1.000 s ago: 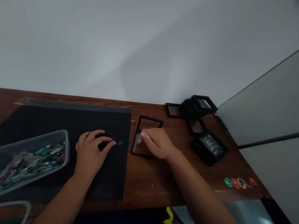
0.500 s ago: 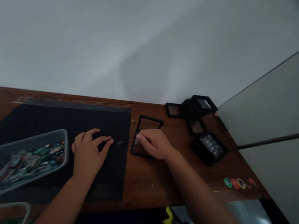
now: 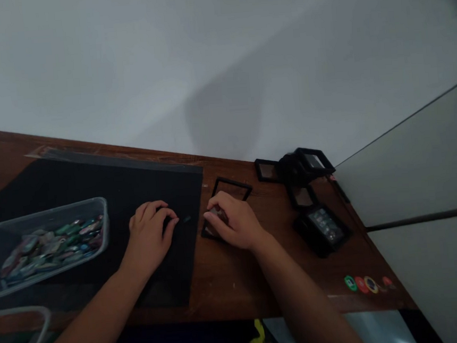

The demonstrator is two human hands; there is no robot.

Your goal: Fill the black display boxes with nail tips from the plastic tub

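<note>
My left hand (image 3: 148,234) rests above the black mat (image 3: 142,187), its thumb and index finger pinched together. Whatever lies in that pinch is too small or hidden to make out. Just right of the fingertips, a small greenish stone (image 3: 187,218) lies on the mat. Over an unfolded black display frame (image 3: 235,181) with see-through panes is my right hand (image 3: 235,221). Its thumb and index finger are curved with a gap between the tips, and no held object shows. The hand covers much of the frame's near half.
Left on the mat stands a clear plastic tub (image 3: 105,225) of polished stones (image 3: 59,245). More black frames (image 3: 268,170) sit at the back right, near a black case (image 3: 321,230) with a clear top. Round stickers (image 3: 360,284) mark the table's front right. A wall rises behind.
My left hand has shifted right, close to the small stone on the mat. My right thumb and index finger have parted and moved slightly left over the frame. The view has shifted a little.
</note>
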